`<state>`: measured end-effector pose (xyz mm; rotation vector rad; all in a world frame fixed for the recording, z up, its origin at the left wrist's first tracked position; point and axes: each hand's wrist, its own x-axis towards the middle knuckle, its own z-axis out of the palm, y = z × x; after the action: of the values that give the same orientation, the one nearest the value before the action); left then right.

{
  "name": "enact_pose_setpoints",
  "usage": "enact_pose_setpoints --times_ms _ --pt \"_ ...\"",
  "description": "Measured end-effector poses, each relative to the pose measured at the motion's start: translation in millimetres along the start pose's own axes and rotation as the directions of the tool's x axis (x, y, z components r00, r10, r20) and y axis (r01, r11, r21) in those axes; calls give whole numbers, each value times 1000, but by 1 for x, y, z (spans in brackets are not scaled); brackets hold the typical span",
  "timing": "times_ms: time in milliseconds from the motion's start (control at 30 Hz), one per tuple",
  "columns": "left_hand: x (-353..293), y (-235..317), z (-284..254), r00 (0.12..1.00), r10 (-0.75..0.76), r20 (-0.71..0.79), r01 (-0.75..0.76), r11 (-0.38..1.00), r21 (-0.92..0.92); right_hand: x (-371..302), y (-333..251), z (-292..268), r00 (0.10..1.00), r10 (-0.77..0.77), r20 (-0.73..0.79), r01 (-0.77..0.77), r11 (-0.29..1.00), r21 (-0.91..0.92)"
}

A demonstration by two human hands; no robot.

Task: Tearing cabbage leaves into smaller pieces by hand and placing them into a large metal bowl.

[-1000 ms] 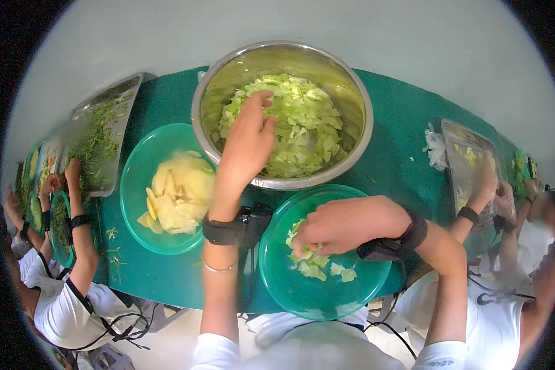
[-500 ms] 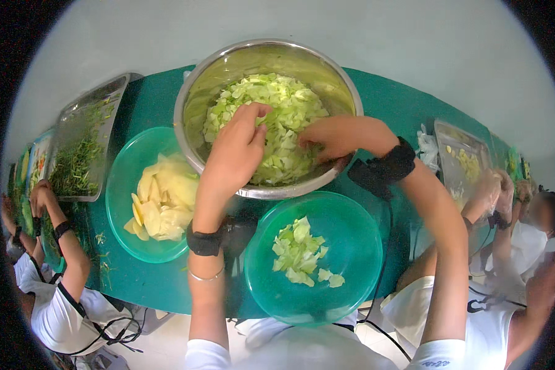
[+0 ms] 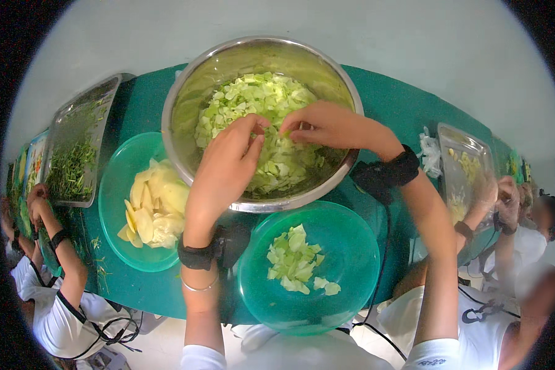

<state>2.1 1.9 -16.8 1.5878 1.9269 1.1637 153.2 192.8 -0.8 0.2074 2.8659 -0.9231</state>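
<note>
A large steel bowl (image 3: 262,204) holds a heap of torn pale-green cabbage leaf pieces (image 3: 246,92). Over it my left hand (image 3: 228,163) is closed, index finger and thumb curled close together; whatever they hold is hidden. Facing it from the right, my right hand (image 3: 327,126) pinches a small bit of green cabbage leaf between thumb and fingers. Just below the bowl, a green plastic basin (image 3: 345,271) contains a small pile of cabbage pieces (image 3: 295,258).
A second green basin (image 3: 114,216) at left holds pale-yellow slices (image 3: 151,209). Steel trays stand farther out: one with cut green stalks (image 3: 74,166), another with yellowish pieces (image 3: 465,163) beside a clear plastic bag (image 3: 430,153). Co-workers' arms (image 3: 71,265) show at both sides. A black cable (image 3: 385,259) crosses the green table.
My right hand has risen from the cabbage and moved left, close to my left hand. My left hand has shifted slightly down and left. The steel bowl has slid a little toward me.
</note>
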Motion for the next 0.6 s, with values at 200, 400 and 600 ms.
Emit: enact_pose_setpoints --times_ms 200,400,600 --pt "2 -1 3 1000 2 17 -2 1000 17 0 23 19 935 -239 -260 199 965 -172" --pt "2 0 2 999 36 14 -37 994 99 -4 4 18 914 -153 -376 9 934 -358" --pt "2 4 2 998 56 -29 -54 997 63 -8 -1 16 996 68 56 -48 955 -294"
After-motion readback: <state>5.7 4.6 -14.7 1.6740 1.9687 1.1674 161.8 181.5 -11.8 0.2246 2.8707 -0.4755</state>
